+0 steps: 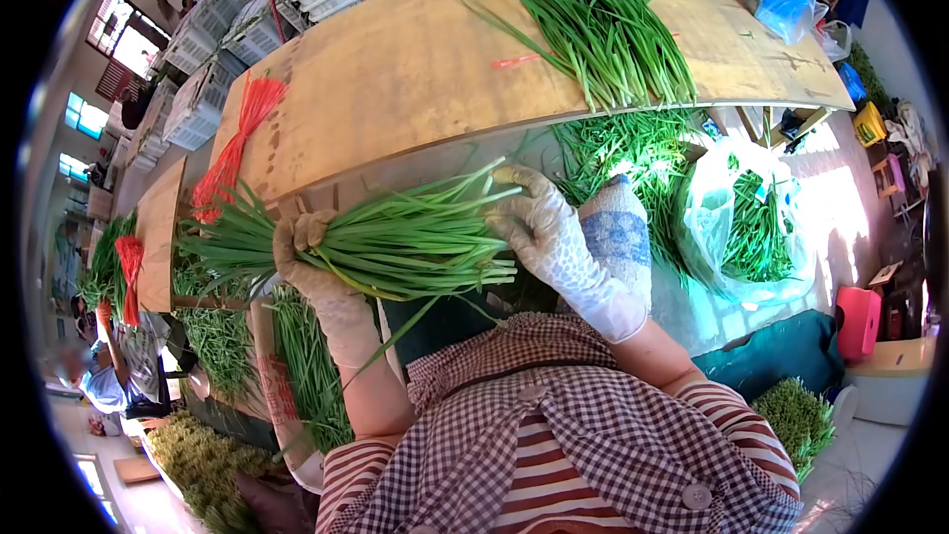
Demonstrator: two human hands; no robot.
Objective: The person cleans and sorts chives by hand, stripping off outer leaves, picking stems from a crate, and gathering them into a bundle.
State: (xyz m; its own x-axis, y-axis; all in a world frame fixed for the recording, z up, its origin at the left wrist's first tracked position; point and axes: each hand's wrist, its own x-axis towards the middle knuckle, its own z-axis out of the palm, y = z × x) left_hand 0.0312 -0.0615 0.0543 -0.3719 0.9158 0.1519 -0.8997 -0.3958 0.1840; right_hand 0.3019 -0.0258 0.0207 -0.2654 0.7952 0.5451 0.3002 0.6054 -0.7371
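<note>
A bunch of garlic chives [420, 242] lies sideways in front of my apron, above my lap. My left hand [311, 252], in a soiled glove, is closed around the leafy side of the bunch. My right hand [549, 227], in a pale patterned glove, is at the cut stalk ends, its fingers curled and pinching at a few of them. One loose leaf hangs below the bunch. Beyond it, another pile of garlic chives [603, 30] rests on the wooden table [395, 59].
Red ties [237, 143] hang over the table's left edge. Beneath the table are loose chives [633, 153] and a clear plastic bag [697, 208] with chives. Chives fill a container at my left. White crates [203, 104] and a person [104, 386] are farther left; a pink stool [858, 321] stands right.
</note>
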